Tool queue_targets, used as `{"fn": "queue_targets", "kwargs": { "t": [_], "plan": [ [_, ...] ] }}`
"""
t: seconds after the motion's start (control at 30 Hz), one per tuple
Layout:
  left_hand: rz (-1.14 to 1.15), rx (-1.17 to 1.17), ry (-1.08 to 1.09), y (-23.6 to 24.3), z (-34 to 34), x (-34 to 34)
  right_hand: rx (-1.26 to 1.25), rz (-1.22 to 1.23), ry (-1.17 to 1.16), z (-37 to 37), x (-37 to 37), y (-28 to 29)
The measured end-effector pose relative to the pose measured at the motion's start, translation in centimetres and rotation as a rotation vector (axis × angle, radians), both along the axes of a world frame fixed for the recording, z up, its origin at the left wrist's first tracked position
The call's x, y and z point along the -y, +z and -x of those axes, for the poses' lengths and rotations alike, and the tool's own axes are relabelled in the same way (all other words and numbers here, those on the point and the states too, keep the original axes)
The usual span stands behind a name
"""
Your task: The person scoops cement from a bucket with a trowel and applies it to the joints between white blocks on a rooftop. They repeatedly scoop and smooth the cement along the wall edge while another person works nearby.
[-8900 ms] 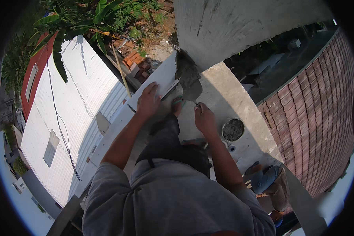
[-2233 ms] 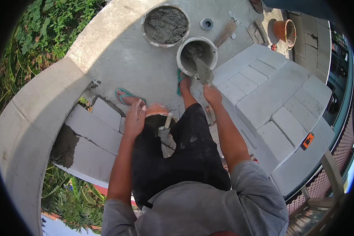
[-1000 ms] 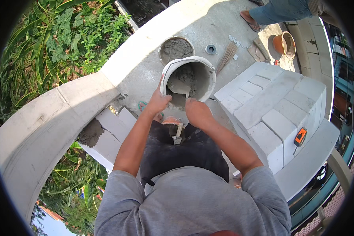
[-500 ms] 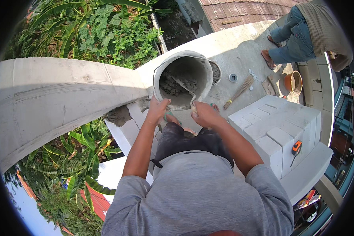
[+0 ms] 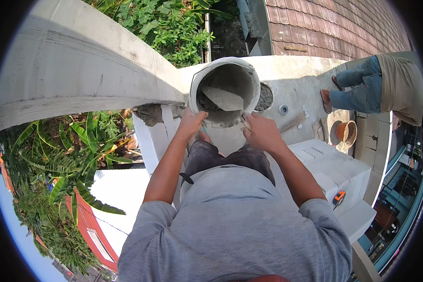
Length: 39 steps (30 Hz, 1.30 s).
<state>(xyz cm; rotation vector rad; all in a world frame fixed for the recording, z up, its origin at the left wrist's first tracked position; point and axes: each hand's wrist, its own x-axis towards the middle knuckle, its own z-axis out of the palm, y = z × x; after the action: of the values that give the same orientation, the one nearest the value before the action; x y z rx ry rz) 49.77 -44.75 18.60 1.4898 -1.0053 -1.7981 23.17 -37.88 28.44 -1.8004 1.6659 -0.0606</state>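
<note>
My left hand (image 5: 191,123) is closed on the lower-left rim of a white, cement-smeared bucket (image 5: 254,89), which is tipped toward me with grey mortar inside. Held in my right hand (image 5: 259,130) at the bucket's lower-right edge is a trowel (image 5: 223,97); its wide blade lies inside the bucket. Just behind the bucket's right side stands a round container of mortar (image 5: 265,98). My sandalled feet are partly hidden below the bucket.
Concrete parapet (image 5: 80,75) at left, stacked white blocks (image 5: 331,174) with an orange tape measure (image 5: 339,198) at lower right. A co-worker (image 5: 362,89) stands at upper right near an orange bucket (image 5: 347,133); twig bundle (image 5: 290,122) and grey ring (image 5: 283,110) lie on the ledge.
My view has swung, bringing more tiled roof into sight. Since the oldest frames, I took hold of the bucket and lifted it. The trowel blade has turned over inside it.
</note>
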Motion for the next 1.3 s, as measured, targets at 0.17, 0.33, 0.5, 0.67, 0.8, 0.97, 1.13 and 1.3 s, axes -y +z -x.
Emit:
{"fn": "queue_targets", "kwargs": {
  "t": [0.17,0.33,0.5,0.67,0.8,0.97,1.13,1.3],
  "plan": [
    [0.014,0.0,0.081,2.5,0.7,-1.4,-0.034,-0.004,-0.072,5.0,-2.4,-2.3],
    [0.09,-0.022,0.18,3.3,0.3,-4.4,0.078,-0.2,-0.067,4.4,-1.7,-1.4],
    [0.207,0.104,0.109,4.6,1.1,-7.2,0.219,-0.095,0.07,2.3,-0.2,-5.2],
    [0.425,0.208,0.182,3.7,2.3,-10.7,0.341,-0.131,0.101,-0.8,0.3,-6.6],
    [0.218,0.146,0.315,4.8,3.0,-12.2,0.335,-0.091,0.13,-1.1,-0.9,-6.8],
    [0.169,-0.061,0.58,1.7,3.6,-14.3,0.417,-0.115,0.157,-0.1,-1.5,-6.0],
    [0.075,-0.236,0.785,1.0,3.3,-15.8,0.436,0.096,0.259,3.5,-2.1,-7.8],
    [-0.111,-0.192,0.764,-1.2,2.0,-15.8,0.411,-0.075,0.216,2.6,-0.7,-8.5]
  ]
}}
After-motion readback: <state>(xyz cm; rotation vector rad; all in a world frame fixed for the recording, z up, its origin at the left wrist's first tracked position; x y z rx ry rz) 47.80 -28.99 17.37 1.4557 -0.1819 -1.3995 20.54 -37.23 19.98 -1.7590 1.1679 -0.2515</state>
